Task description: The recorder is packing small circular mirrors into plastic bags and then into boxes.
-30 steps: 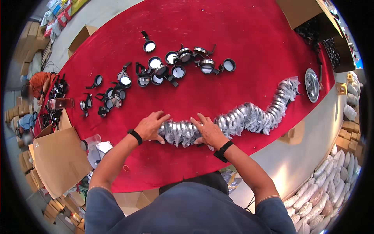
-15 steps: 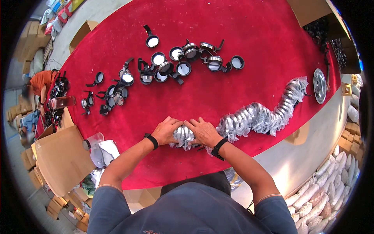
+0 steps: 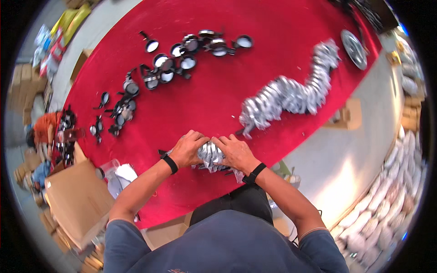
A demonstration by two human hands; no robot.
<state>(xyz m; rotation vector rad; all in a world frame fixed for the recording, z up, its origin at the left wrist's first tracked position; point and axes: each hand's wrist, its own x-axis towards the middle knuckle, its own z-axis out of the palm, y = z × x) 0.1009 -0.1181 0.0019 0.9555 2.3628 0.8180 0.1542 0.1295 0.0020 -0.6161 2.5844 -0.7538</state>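
My left hand [image 3: 186, 150] and my right hand [image 3: 236, 154] are closed around a short stack of round metal pieces in clear plastic [image 3: 210, 157], one hand at each end. The stack is over the near part of the red-covered table. Black ends stick out beside and below my fingers; the undersides of the pieces are hidden. Beyond my right hand lies a long, curving row of similar plastic-wrapped round metal pieces [image 3: 287, 95], apart from the stack. Farther off, several unwrapped round pieces with black handles [image 3: 161, 61] are scattered across the red cloth [image 3: 195, 107].
A round shiny metal disc [image 3: 354, 49] sits by the table's right edge. At the left are a cardboard box [image 3: 79, 195], a clear jar [image 3: 108, 169] and a person in orange [image 3: 46, 129]. Filled pale sacks [image 3: 364, 218] line the floor at the right.
The view has turned, and the long wrapped row now appears farther from my hands. Both hands still hold the stack, which now has a wider gap between it and that row.
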